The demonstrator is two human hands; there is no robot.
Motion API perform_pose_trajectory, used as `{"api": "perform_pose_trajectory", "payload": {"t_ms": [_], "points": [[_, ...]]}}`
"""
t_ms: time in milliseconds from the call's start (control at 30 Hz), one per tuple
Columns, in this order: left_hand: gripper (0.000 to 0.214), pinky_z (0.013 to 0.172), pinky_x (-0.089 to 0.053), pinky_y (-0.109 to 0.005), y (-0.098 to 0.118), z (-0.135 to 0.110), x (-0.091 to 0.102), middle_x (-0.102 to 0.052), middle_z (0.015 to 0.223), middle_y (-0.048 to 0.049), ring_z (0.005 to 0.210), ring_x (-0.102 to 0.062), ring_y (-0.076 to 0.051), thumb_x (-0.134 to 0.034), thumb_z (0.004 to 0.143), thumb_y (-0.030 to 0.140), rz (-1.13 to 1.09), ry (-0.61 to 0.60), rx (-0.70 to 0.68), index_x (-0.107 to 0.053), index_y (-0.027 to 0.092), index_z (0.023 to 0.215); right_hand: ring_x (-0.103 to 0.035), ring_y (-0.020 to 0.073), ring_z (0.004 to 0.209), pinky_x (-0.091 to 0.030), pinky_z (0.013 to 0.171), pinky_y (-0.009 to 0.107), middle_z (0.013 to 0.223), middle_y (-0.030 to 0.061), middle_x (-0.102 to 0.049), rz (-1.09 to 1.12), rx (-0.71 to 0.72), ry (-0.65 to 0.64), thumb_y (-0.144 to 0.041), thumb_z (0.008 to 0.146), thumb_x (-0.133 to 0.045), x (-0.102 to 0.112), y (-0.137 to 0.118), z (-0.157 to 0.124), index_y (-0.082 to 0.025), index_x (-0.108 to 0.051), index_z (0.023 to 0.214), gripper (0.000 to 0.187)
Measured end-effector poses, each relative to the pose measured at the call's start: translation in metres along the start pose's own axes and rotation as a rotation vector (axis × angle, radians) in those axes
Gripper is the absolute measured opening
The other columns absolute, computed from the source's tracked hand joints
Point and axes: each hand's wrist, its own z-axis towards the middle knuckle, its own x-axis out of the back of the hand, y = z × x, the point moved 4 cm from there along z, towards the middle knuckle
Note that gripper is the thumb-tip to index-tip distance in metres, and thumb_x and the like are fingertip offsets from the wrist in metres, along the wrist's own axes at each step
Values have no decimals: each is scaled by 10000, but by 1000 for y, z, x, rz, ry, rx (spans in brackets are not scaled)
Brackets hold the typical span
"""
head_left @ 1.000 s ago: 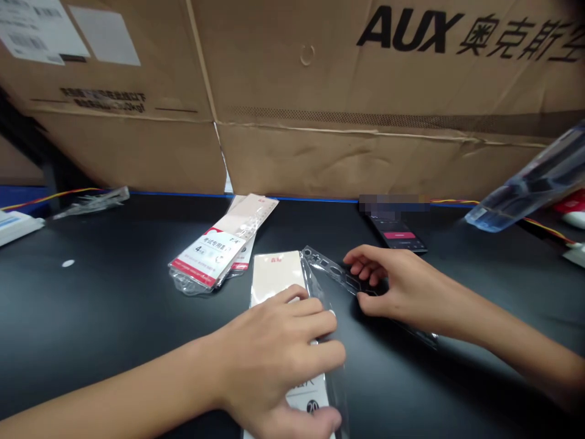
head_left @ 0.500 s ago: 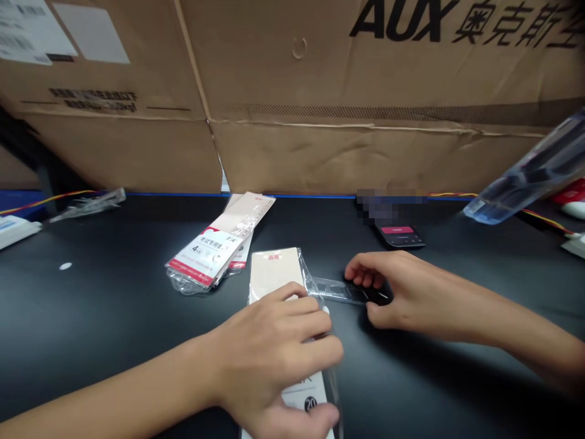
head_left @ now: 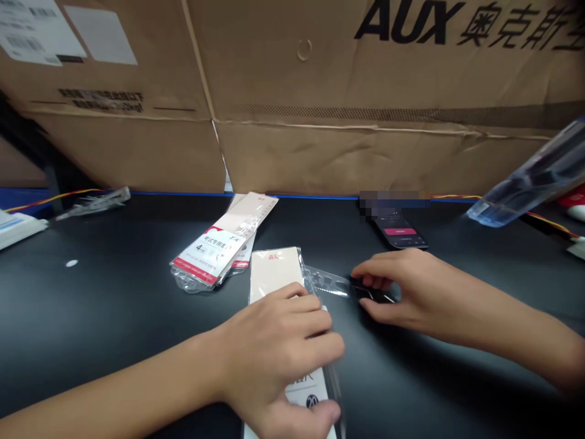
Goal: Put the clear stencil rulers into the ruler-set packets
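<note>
My left hand (head_left: 283, 350) lies across a clear plastic packet (head_left: 273, 274) with a cream and white card inside, its fingers curled over the right side and its thumb lower down. Most of the packet's middle is hidden beneath this hand. From the packet's right edge a clear plastic ruler (head_left: 328, 281) with cut-out shapes sticks out, its other end inside or under the packet; I cannot tell which. Thumb and fingers of my right hand (head_left: 393, 283) pinch the dark outer end of that ruler, just above the black table.
Several similar packets (head_left: 223, 244) lie stacked behind my left hand. A phone (head_left: 402, 231) rests beyond my right hand. A large cardboard box (head_left: 292, 73) walls off the back. At the right leans a clear bluish plastic object (head_left: 512, 189). A small white disc (head_left: 72, 263) lies at left.
My right thumb has moved closer to the fingers around the ruler's dark end, and the ruler's angle has shifted slightly. My left hand stays on the packet. The view has shifted a little.
</note>
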Motion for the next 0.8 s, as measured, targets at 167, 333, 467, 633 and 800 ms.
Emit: {"api": "perform_pose_trajectory", "payload": {"t_ms": [167,333,467,633,800], "points": [[250,615,-339,-355,0,0,0,-446,662,-5,610,-368,-160,-589,782,397,20,-5,24,-444,207,710,-599,169,659,-428,574,264,770,-16,-677,-15,-66,-133,-275,718,-677,-9,5,-7,-256,-636,821,112],[246,611,-353,-360,0,0,1,-454,666,-9,603,-359,-160,-591,784,401,24,-9,32,-452,207,728,-602,162,674,-412,553,245,766,-24,-670,33,-108,-178,-259,685,-677,-10,5,-12,-257,-603,790,129],[247,613,-354,-360,0,1,1,-448,665,-9,611,-362,-161,-596,782,391,24,4,38,-448,205,716,-592,164,682,-413,564,249,769,-30,-662,25,-124,-180,-243,683,-653,-9,4,-15,-269,-592,797,132],[217,657,-366,-362,-3,1,1,-519,714,-23,653,-434,-181,-599,804,375,40,3,99,-558,175,879,-583,174,696,-397,547,249,773,-32,-653,13,-124,-227,-231,639,-667,-7,2,-13,-277,-588,823,206],[246,660,-350,-353,-5,2,2,-542,749,-30,677,-457,-189,-617,833,371,75,-2,155,-628,167,970,-600,171,730,-425,590,250,838,-25,-675,16,-54,-250,-202,674,-639,0,-3,-14,-271,-613,852,193]]}}
